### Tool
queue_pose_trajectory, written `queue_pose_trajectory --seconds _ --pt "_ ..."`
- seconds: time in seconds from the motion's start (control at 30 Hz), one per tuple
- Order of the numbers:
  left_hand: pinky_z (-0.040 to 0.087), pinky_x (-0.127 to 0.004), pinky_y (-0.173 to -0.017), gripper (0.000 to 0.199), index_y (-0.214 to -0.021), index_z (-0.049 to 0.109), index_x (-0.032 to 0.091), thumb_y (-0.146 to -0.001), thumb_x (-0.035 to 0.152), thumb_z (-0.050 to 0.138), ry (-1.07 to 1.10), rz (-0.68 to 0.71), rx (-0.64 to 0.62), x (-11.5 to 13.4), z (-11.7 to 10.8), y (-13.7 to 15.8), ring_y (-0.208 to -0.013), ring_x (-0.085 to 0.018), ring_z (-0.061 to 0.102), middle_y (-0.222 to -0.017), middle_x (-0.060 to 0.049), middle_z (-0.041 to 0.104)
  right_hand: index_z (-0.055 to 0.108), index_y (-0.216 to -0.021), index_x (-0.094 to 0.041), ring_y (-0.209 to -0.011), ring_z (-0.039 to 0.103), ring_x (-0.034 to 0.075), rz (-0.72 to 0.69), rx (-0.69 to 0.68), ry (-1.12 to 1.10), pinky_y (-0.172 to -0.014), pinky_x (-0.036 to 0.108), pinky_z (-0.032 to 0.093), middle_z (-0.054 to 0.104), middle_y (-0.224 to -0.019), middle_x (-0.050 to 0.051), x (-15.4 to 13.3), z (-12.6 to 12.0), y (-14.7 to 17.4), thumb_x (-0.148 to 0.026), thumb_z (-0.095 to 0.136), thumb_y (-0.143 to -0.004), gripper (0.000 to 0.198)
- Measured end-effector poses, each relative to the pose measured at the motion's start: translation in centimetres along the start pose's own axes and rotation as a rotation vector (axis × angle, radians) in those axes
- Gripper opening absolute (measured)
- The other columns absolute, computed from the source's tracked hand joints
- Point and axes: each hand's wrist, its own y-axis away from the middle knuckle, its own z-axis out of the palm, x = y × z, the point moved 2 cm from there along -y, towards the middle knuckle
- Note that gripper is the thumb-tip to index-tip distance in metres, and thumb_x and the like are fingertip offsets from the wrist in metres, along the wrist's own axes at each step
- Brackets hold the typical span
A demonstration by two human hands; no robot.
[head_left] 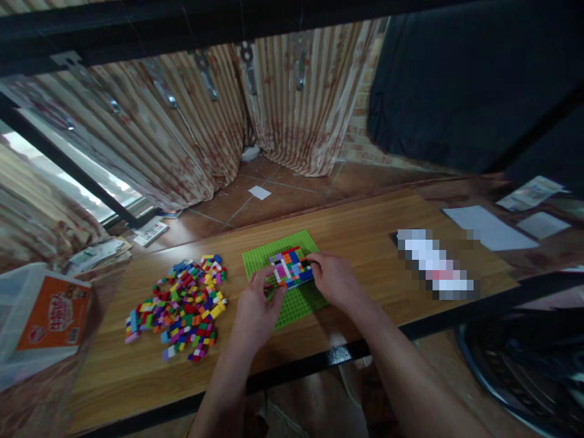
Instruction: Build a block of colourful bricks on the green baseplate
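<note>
A multicoloured panel of toy building bricks [288, 268] is between my hands, over a green studded baseplate [256, 260]. My left hand [260, 301] has its fingers and thumb closed at the panel's left edge and near corner. On the other side, my right hand [335, 280] pinches the panel's right edge with bent fingers. The near side of the panel looks slightly raised, with shadow on the baseplate beneath; whether it touches the plate is hard to tell. To the left of the baseplate, a heap of loose coloured bricks [187, 304] is spread over the wooden table [365, 237].
A blurred-out object [433, 264] lies on the table's right part. Beyond the left end stands a clear plastic box [22, 340] with an orange label. Papers [490, 228] lie past the right end. A dark bar with hanging metal clips crosses above, before striped curtains [292, 115].
</note>
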Motion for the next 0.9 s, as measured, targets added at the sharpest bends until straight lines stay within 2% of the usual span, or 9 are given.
queue_pose_trajectory --seconds 0.23,0.47,0.67,0.9 --pt "0.054 -0.030 -0.071 0.043 -0.124 0.051 0.018 -0.083 0.025 0.060 0.245 -0.056 -0.043 -0.1 0.6 -0.1 -0.084 -0.019 0.068 -0.111 -0.010 0.068 0.069 -0.108 -0.017 -0.095 0.066 0.022 0.049 -0.034 0.028 -0.084 0.031 0.043 0.073 -0.103 0.010 -0.2 -0.3 0.0 -0.018 0.040 -0.093 0.033" --pt "0.051 -0.030 -0.069 0.038 -0.122 0.053 0.016 -0.086 0.029 0.056 0.106 -0.101 -0.035 0.1 0.6 0.2 -0.078 -0.019 0.067 -0.089 -0.006 0.071 0.072 -0.097 -0.018 -0.087 0.066 0.021 0.053 -0.046 -0.035 -0.077 0.028 0.044 0.074 -0.093 0.007 0.9 -0.2 0.0 -0.020 0.050 -0.089 0.024" --pt "0.048 -0.029 -0.065 0.043 -0.128 0.048 0.015 -0.088 0.030 0.053 -0.009 -0.090 -0.019 0.1 0.9 0.4 -0.072 -0.018 0.064 -0.083 -0.005 0.070 0.061 -0.120 -0.011 -0.067 0.066 0.020 0.117 -0.062 -0.106 -0.066 0.030 0.045 0.072 -0.079 0.009 1.5 0.5 0.0 -0.032 0.045 -0.092 0.039" --pt "0.049 -0.028 -0.065 0.045 -0.131 0.047 0.018 -0.087 0.027 0.054 -0.012 -0.070 -0.051 0.0 0.5 0.6 -0.076 -0.018 0.066 -0.091 -0.005 0.072 0.056 -0.127 -0.010 -0.054 0.064 0.019 0.132 -0.171 -0.187 -0.060 0.031 0.046 0.070 -0.067 0.005 1.5 1.2 0.2 -0.040 0.044 -0.092 0.048"
